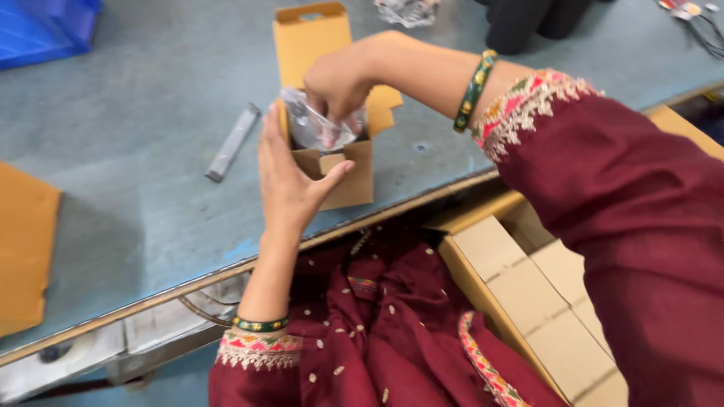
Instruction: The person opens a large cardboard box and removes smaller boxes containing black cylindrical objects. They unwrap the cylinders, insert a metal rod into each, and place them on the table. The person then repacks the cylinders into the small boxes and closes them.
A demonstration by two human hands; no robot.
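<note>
Head view, looking down past the lap. Nearest: dark red embroidered clothing [377, 332], and at lower right a large carton [528, 301] holding closed cardboard boxes in rows, its far side hidden under the right sleeve.

Left forearm rises from the lap, green bangle [260, 325] at the wrist. Left hand [290, 177] stands edge-on against the near-left side of a small open cardboard box [339, 162], which sits on the grey-blue table [136, 151] just inside its front edge. Fingers straight and pressed together along the box wall; thumb apart, hooked across the front face. It steadies the box rather than pinching it.

Right arm comes in from the right, elbow high, wrist bent down, second bangle [473, 90] by the cuff. Right hand [339, 79] hangs over the box mouth, fingertips bunched and pinching the top of a clear plastic bag [317, 124]. The bag is half inside the box (contents shiny, hard to make out through the crinkled film). The fingertips themselves are mostly hidden behind the bag and knuckles.

Box lid flap stands upright behind the hand. Left of the box lies a slim grey packet [234, 142], apart from it. Flat cardboard [26, 256] at left edge, cut off. Far back: blue bin [45, 26], crumpled plastic, dark objects, all cropped by the frame
</note>
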